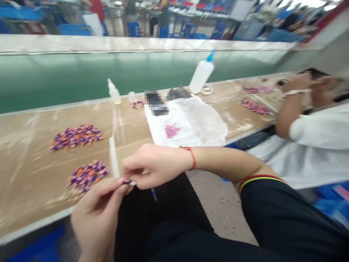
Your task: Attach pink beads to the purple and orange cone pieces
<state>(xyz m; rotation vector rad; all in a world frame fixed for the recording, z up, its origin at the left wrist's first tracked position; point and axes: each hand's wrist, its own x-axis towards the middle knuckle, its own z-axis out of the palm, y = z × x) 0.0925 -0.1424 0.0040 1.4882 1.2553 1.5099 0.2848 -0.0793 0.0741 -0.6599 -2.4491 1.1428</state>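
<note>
— Left to right, what have we got?
— Purple-and-orange bead heaps [76, 137] on the bench [29, 174], then our left hand [96, 213] and right hand [154, 166], each grip pinching a tiny purple piece [127, 181] between them.
— The step?
— A fine hand-held one, we judge, calling for steady fingertips, which hide most of the piece.

a factory workshop: a long green conveyor belt [136, 76] beside a plastic-covered workbench [29, 174], with co-workers [308, 123] along it.
</note>
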